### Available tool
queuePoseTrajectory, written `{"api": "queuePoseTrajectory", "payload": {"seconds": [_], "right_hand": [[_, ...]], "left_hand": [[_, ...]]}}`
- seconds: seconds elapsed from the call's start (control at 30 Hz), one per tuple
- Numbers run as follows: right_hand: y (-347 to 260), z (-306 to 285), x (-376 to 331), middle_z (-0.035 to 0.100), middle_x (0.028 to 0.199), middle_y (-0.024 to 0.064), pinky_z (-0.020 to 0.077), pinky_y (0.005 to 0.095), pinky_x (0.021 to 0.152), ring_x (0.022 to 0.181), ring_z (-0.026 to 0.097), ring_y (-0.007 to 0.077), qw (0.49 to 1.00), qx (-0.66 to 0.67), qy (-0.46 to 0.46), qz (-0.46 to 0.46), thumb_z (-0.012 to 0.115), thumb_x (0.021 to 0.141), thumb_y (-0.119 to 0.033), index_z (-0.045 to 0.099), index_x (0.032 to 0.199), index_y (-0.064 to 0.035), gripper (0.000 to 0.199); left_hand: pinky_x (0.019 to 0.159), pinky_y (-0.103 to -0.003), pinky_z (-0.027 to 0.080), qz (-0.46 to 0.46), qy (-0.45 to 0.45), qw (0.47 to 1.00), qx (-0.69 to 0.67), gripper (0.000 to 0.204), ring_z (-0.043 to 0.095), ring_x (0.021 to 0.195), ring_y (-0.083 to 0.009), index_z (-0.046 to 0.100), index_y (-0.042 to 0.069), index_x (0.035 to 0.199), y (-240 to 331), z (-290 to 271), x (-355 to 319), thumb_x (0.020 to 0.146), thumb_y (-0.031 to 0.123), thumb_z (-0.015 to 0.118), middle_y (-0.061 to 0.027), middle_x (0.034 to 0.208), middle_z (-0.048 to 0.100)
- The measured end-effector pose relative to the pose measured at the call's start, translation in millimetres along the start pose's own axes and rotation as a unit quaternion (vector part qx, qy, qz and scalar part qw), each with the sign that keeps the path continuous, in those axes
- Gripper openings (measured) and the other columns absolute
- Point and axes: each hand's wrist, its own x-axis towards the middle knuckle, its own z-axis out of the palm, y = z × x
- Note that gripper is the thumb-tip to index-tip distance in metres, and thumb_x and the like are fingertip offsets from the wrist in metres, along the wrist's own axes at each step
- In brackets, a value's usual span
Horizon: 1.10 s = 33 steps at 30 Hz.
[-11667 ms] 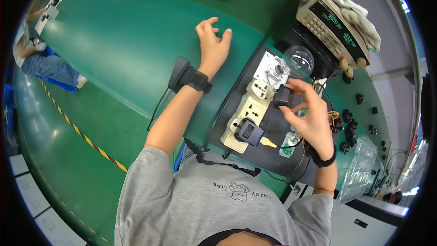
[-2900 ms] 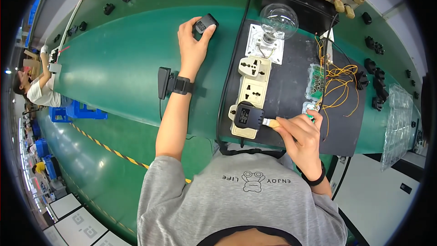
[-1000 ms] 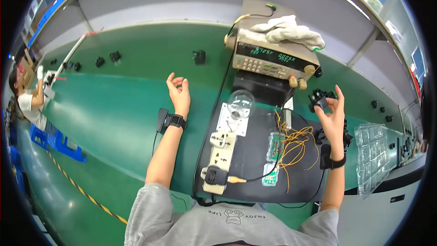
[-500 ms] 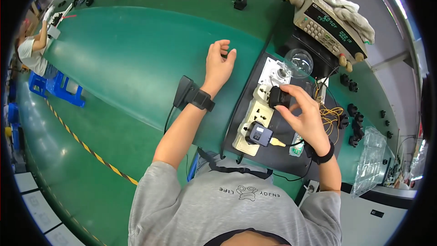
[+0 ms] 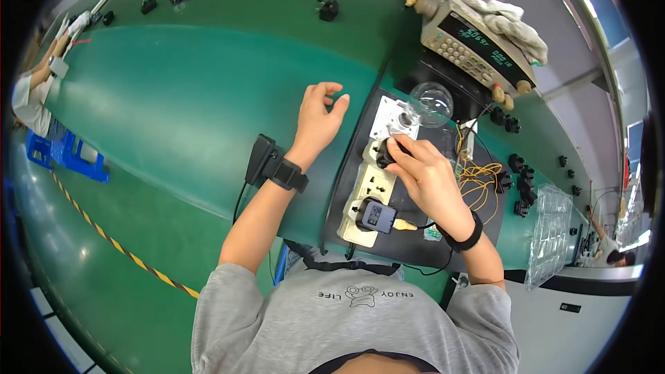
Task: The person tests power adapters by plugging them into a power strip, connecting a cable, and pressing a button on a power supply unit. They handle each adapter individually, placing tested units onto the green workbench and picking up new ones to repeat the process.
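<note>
My right hand [image 5: 438, 183] has its fingers closed on a black power adapter [image 5: 388, 155], held against the far end of a cream power strip [image 5: 367, 181]. The fingers partly hide the adapter, so I cannot tell whether its pins are fully in. Into the strip's near end is plugged another black adapter [image 5: 377, 215], from which a cable with a yellow connector [image 5: 404, 224] runs to the right. Over the green bench to the left hovers my left hand [image 5: 320, 116], empty, its fingers loosely bent and apart.
Beyond the strip are a clear glass bulb [image 5: 433, 105] and a white socket plate [image 5: 392, 116]. A bench meter [image 5: 478, 45] stands far right. Yellow wires [image 5: 481, 183], several black adapters [image 5: 524, 183] and a clear plastic tray [image 5: 552, 232] lie right. Another person [image 5: 34, 100] works far left.
My right hand has turned over the adapter and brought it down against the strip's far socket. The head view has shifted slightly; my left hand keeps its loose pose.
</note>
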Motion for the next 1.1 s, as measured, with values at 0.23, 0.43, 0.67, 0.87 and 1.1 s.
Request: {"api": "queuePoseTrajectory", "payload": {"seconds": [0.23, 0.43, 0.67, 0.87, 1.1], "right_hand": [[2, -20, -40, 0.066, 0.097, 0.0123, 0.0464, 0.0347, 0.077, 0.081, 0.061, 0.0261, 0.999, 0.006, 0.037, 0.02, 0.073, 0.072, -0.017, 0.068, 0.096, -0.0024, 0.029], [2, -27, -89, 0.066, 0.071, 0.0047, 0.0418, 0.0302, 0.07, 0.071, 0.057, 0.0202, 0.979, 0.161, -0.109, 0.069, 0.074, 0.071, -0.016, 0.07, 0.089, -0.0054, 0.021], [36, -24, -82, 0.061, 0.068, 0.0076, 0.0371, 0.0312, 0.07, 0.065, 0.052, 0.0225, 0.987, 0.066, 0.044, 0.139, 0.069, 0.075, -0.01, 0.068, 0.083, -0.0023, 0.012], [48, -3, -68, 0.061, 0.072, 0.0069, 0.0355, 0.031, 0.071, 0.066, 0.049, 0.0218, 0.983, 0.087, 0.107, 0.118, 0.069, 0.076, -0.01, 0.068, 0.087, -0.002, 0.014], [49, 5, -65, 0.06, 0.071, 0.0049, 0.0327, 0.0297, 0.072, 0.065, 0.049, 0.0199, 0.983, 0.091, 0.126, 0.093, 0.067, 0.078, -0.011, 0.068, 0.088, -0.0036, 0.012]], "left_hand": [[0.078, -0.031, 0.045, 0.202, -0.184, 0.952, -0.137, 0.025, 0.057, 0.087, -0.0212, 0.06, 0.001, 0.096, 35, -39, -48, 0.079, 0.017, 0.068, -0.0094, 0.097, 0.06], [0.087, -0.036, 0.043, 0.197, -0.372, 0.907, -0.029, 0.048, 0.056, 0.098, -0.0276, 0.06, 0.002, 0.104, 58, -46, -97, 0.064, 0.017, 0.081, -0.0114, 0.104, 0.06], [0.086, -0.036, 0.044, 0.214, -0.376, 0.9, -0.052, 0.052, 0.057, 0.099, -0.0268, 0.06, 0.0, 0.103, 74, -50, -93, 0.059, 0.018, 0.083, -0.0131, 0.105, 0.061], [0.089, -0.033, 0.042, 0.197, -0.093, 0.962, -0.167, 0.043, 0.054, 0.102, -0.0211, 0.056, 0.002, 0.109, 73, -55, -38, 0.07, 0.012, 0.07, -0.0104, 0.11, 0.057], [0.069, -0.029, 0.042, 0.111, 0.085, 0.98, 0.143, 0.048, 0.044, 0.074, -0.0172, 0.06, 0.009, 0.11, -11, -11, 55, 0.073, 0.037, 0.075, -0.0055, 0.087, 0.045]]}}
